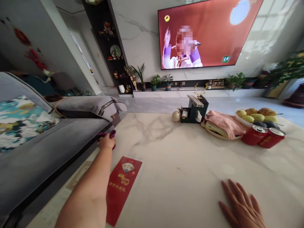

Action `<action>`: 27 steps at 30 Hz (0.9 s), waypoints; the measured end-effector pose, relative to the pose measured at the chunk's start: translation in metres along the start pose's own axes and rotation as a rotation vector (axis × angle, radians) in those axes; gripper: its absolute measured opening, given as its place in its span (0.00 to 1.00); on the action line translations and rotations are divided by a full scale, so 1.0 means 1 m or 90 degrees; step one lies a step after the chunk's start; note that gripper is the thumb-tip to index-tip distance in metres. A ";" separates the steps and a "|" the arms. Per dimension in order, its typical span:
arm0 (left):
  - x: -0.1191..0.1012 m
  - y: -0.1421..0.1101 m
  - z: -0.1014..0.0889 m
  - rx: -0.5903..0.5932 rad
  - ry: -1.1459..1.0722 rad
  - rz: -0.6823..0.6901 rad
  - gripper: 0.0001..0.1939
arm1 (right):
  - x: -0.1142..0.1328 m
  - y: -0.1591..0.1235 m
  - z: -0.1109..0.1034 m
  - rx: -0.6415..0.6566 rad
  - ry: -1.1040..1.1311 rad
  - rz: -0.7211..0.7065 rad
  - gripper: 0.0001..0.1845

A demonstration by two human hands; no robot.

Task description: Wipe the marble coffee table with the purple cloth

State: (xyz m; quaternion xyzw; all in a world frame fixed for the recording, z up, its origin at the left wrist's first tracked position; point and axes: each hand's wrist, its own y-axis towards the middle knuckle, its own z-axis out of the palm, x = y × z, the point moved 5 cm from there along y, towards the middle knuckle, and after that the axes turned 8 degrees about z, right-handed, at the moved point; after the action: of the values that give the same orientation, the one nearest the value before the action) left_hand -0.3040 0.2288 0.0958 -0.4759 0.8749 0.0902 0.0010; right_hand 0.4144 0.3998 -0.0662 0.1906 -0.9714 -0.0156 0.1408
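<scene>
The right hand (241,207) lies flat on the marble table (180,164), fingers spread, holding nothing. The left hand (106,141) reaches out to the table's far left edge by the sofa (35,152) and is closed around a small dark purple thing (112,134); too little of it shows to say what it is, but it looks small and light, easily pinched between fingers and thumb. Just beside that forearm a red envelope (122,186) lies flat at the table edge: thin, light paper that bends easily, best lifted by sliding a finger under an edge or corner. Farther off, two red cans (263,136) lie on their sides, touching, tops apparently unopened. Behind them a plate (215,134) carries something under a pink cloth (225,123), a white bowl (239,120) holds mangoes (257,112), and a dark organiser box (194,110) holds small items.
</scene>
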 end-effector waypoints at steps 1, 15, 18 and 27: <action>-0.017 0.004 0.006 0.003 -0.009 0.018 0.20 | 0.000 -0.001 0.000 -0.007 -0.005 -0.001 0.47; -0.240 -0.121 0.019 0.045 -0.184 0.466 0.27 | 0.028 0.002 -0.021 0.064 -0.050 0.017 0.46; -0.255 -0.184 0.013 0.100 -0.186 0.543 0.32 | 0.039 0.003 -0.033 0.121 -0.075 0.029 0.46; -0.242 -0.364 0.011 0.282 -0.120 0.574 0.46 | 0.054 0.003 -0.053 0.105 0.001 0.035 0.42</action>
State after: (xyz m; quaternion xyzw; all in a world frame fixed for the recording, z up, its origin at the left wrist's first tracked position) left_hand 0.1308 0.2388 0.0488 -0.0292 0.9874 -0.0632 0.1419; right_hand 0.3796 0.3839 -0.0010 0.1748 -0.9741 0.0686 0.1261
